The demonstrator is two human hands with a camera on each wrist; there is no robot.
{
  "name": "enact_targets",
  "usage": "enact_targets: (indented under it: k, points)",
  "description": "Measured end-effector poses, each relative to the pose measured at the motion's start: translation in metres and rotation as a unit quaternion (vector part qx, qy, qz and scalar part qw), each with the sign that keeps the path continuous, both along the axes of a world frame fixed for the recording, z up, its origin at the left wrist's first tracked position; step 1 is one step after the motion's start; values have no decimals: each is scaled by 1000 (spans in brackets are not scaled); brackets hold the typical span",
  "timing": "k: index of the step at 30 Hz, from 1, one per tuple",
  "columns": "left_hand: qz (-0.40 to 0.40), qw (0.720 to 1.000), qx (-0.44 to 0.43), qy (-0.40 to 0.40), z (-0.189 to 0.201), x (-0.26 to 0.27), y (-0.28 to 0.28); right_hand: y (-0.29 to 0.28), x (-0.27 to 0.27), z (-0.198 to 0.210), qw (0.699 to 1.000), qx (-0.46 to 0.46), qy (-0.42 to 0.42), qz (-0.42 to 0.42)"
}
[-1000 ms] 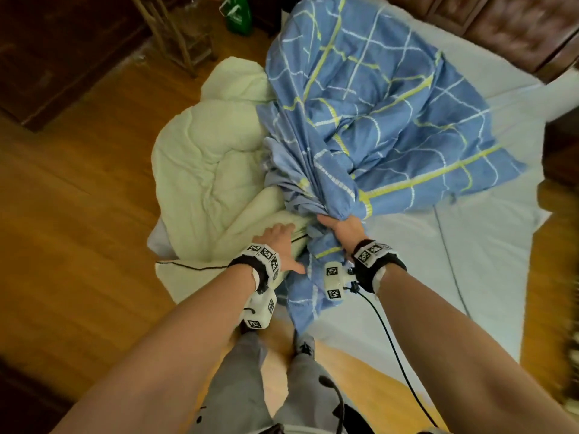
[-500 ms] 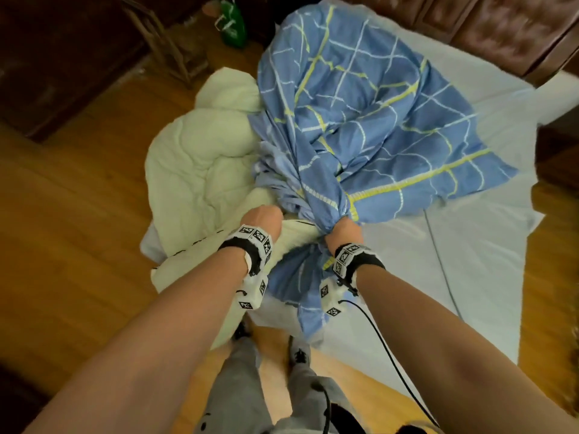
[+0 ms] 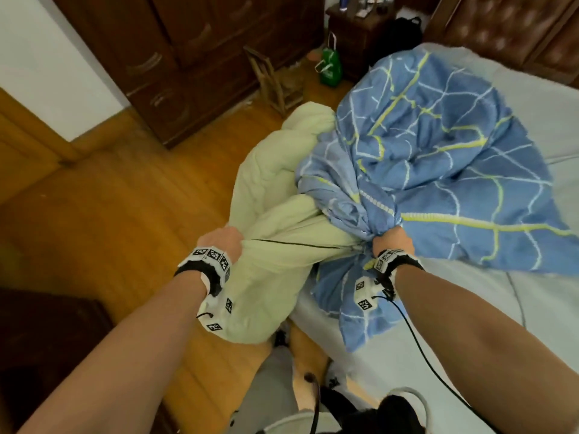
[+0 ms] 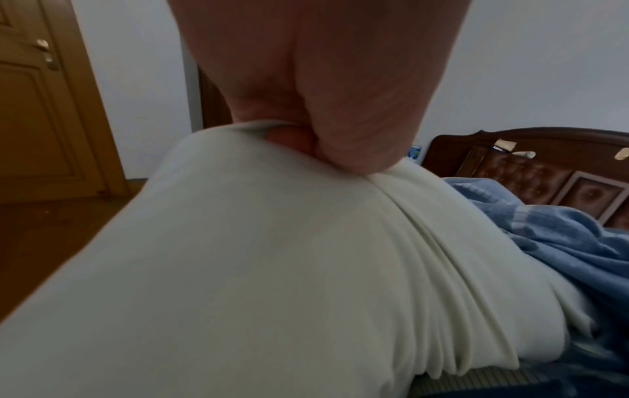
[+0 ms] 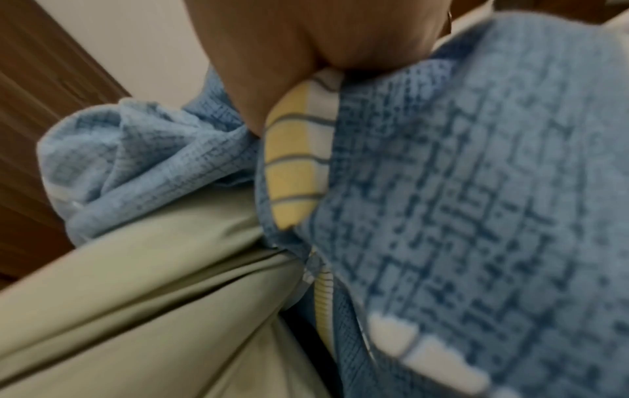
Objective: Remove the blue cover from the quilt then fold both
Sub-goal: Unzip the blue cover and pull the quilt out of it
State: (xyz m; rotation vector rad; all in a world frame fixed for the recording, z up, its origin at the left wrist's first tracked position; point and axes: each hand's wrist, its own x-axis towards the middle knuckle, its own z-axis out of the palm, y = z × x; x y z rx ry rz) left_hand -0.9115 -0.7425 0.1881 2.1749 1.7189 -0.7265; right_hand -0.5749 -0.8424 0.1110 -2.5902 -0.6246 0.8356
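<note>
Sprawling across the bed (image 3: 532, 355) under its pale sheet, the blue cover (image 3: 438, 158) with yellow and white lines lies heaped, its near end bunched into a twisted neck. Beside it on the left, the pale green quilt (image 3: 275, 189) spills out of the cover's mouth and hangs over the bed's edge above the wooden floor (image 3: 109, 214). Each grip is curled tight: the left hand (image 3: 221, 241) clutches the quilt's near edge, and the right hand (image 3: 391, 242) clutches the cover's gathered neck
</note>
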Motion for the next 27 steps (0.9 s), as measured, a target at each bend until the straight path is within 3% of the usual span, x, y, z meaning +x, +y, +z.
enact_targets:
  k: [4, 6, 8, 10, 11, 13, 17, 22, 24, 27]
  points:
    - [-13, 999, -26, -19, -10, 14, -8, 5, 10, -33, 997, -1, 44, -63]
    - [-24, 999, -25, -20, -9, 16, -6, 6, 10, -38, 998, -34, 53, 15]
    - [-29, 999, -32, -18, -10, 12, -1, 8, 0, -29, 998, -10, 58, 4]
    - [-18, 999, -43, -11, -16, 7, 9, 17, -1, -35, 997, -25, 45, 54]
    - [-13, 999, -52, -10, -21, 4, 17, 18, -2, -40, 996, -15, 67, 55]
    - [-4, 997, -72, -5, -36, -2, 34, 28, -6, -36, 993, 9, 110, -33]
    - [-21, 992, -121, -1, -68, 7, 66, 44, -8, -22, 993, -24, 107, 33]
    - [-107, 987, -107, -62, -88, 90, 71, 52, 1, 5, 993, -9, 112, -22]
    - [-158, 974, -109, -123, -101, 136, 60, 57, 7, 14, 987, 67, 136, -56]
    - [-184, 967, -108, -139, -122, 185, 36, 56, 11, 20, 969, 169, 125, -127]
